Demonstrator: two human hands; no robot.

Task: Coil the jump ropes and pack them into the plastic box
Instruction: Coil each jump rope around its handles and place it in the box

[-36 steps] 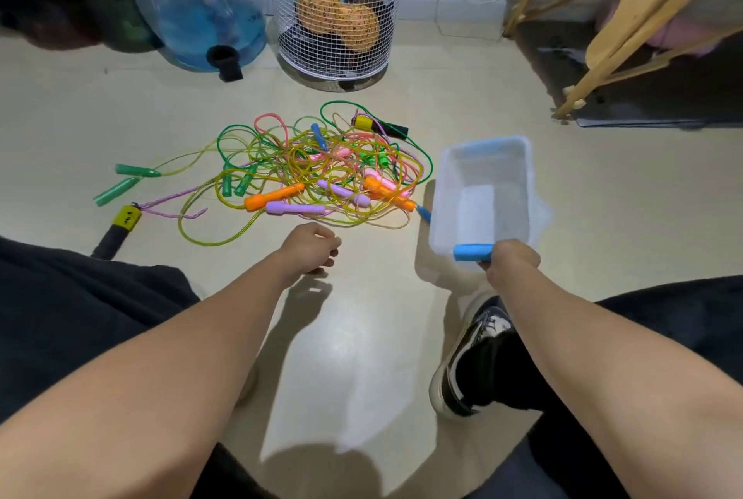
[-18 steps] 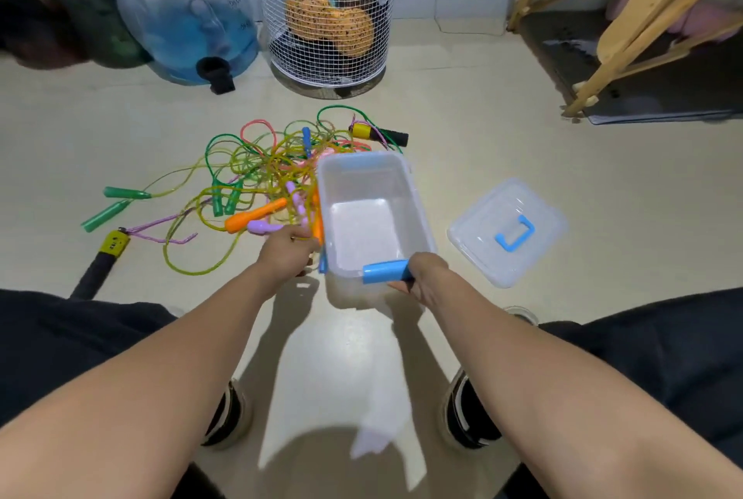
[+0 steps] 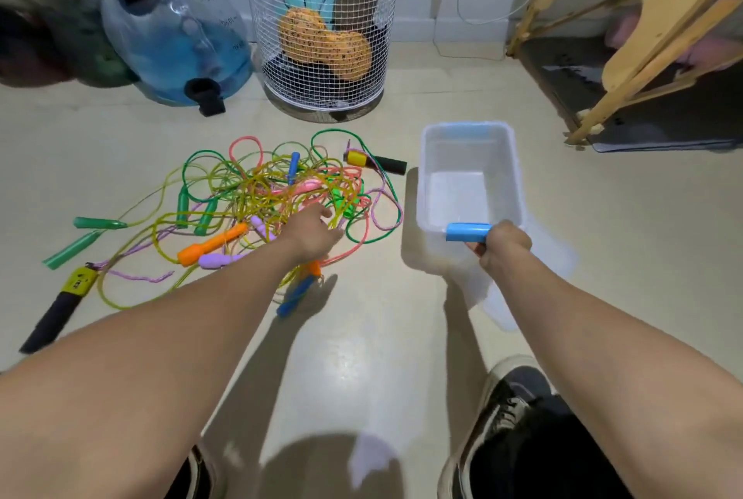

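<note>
A tangle of coloured jump ropes (image 3: 257, 193) lies on the floor, with green, orange, purple, blue and black-and-yellow handles spread around it. My left hand (image 3: 311, 231) reaches over the near right part of the pile, fingers down among the ropes; whether they pinch one is hidden. An orange and a blue handle (image 3: 295, 295) lie just below that wrist. The empty clear plastic box (image 3: 468, 136) sits right of the pile. My right hand (image 3: 502, 243) grips the blue latch (image 3: 468, 232) at its near end. The clear lid (image 3: 500, 307) lies partly under the box.
A white wire basket (image 3: 321, 28) holding balls stands behind the pile, and a large blue water jug (image 3: 177, 36) lies to its left. A wooden frame (image 3: 627, 40) and dark mat are at the back right. My shoes (image 3: 506, 418) are near the bottom edge.
The box moved right, from in front of the rope pile to beside it, over the lid. My left hand went forward from the box's side into the ropes.
</note>
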